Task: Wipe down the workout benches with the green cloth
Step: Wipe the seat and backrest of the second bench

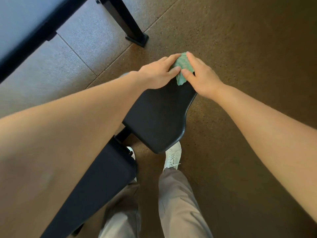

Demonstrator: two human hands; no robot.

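A black padded workout bench (pixel 159 117) runs from the lower left toward the middle of the view, its seat pad ending at the far end. The green cloth (pixel 182 66) lies bunched on that far end. My left hand (pixel 157 73) presses on the cloth's left side with straight fingers. My right hand (pixel 200 74) lies on its right side, fingers and thumb flat against the fabric. Most of the cloth is hidden between the two hands.
A second bench's black frame and pale pad (pixel 25 31) cross the upper left, with a black leg and foot plate (pixel 137 38) on the floor. Speckled brown rubber flooring (pixel 240 48) spreads to the right. My legs and white shoes (pixel 172 157) stand below the seat pad.
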